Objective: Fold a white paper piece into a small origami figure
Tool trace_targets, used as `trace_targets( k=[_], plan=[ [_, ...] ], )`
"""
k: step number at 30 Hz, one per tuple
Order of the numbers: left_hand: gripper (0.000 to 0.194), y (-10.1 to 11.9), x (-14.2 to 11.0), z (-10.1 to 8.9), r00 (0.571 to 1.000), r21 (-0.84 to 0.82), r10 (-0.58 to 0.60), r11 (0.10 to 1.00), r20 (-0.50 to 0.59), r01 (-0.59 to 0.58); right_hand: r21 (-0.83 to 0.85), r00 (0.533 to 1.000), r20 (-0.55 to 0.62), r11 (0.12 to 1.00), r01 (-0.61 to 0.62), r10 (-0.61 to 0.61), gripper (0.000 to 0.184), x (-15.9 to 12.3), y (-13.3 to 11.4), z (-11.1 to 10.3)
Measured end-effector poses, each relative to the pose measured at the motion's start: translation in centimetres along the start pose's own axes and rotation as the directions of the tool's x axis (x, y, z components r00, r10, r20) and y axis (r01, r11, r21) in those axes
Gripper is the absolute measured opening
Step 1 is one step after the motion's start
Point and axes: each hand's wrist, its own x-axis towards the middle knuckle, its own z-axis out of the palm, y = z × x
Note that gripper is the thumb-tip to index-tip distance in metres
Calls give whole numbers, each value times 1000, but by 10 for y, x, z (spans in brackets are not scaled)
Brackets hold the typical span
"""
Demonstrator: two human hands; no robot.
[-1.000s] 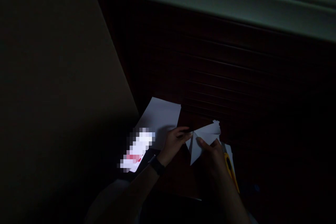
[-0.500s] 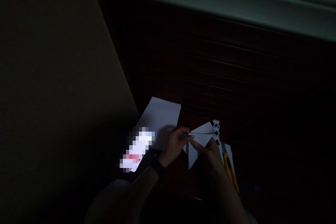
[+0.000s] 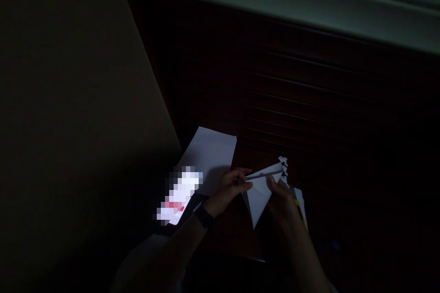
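Observation:
A folded sheet of white paper [image 3: 260, 197], pointed at its lower end, is held above the dark table between both hands. My left hand [image 3: 231, 188], with a dark band on its wrist, pinches the paper's left corner between thumb and fingers. On the right side my right hand [image 3: 282, 199] grips it, thumb on the upper face and the other fingers mostly hidden beneath. A dark crease or gap runs along the paper's upper part. Behind my right hand lies a yellow cutter knife [image 3: 301, 214], largely covered by that hand and forearm.
Flat white paper [image 3: 215, 151] lies left of my hands, with a lit, blurred screen [image 3: 180, 197] in front of it. Jagged paper scraps [image 3: 283, 165] and another white sheet [image 3: 299, 197] lie to the right. A pale wall [image 3: 85, 78] bounds the left side. The room is very dark.
The folded paper has turned and its lower point has dropped slightly. My right thumb has moved up and right along it, and my right hand now covers more of the cutter knife.

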Motion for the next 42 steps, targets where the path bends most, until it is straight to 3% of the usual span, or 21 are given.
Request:
trace_targets(
  k=[8,15,21,26,31,42],
  plan=[
    [12,0,0,0,1000,50,-30,998,6,29,-79,996,-50,994,75,-79,35,2,0,-3],
    [14,-5,5,3,990,42,-121,991,-66,124,-98,982,-86,982,161,-169,38,4,0,-4],
    [17,-7,5,2,989,-29,-127,992,-78,125,-119,987,-43,982,149,-154,46,2,2,-3],
    [21,-8,6,0,987,-47,-108,994,-123,103,-190,989,-72,975,115,-131,61,5,13,-4],
    [30,-9,7,0,982,-5,-90,996,-166,90,-243,984,-103,963,117,-145,57,5,17,-6],
    [23,-13,9,2,976,41,-65,996,-210,75,-261,977,-143,958,118,-159,54,4,18,-2]
  ],
)
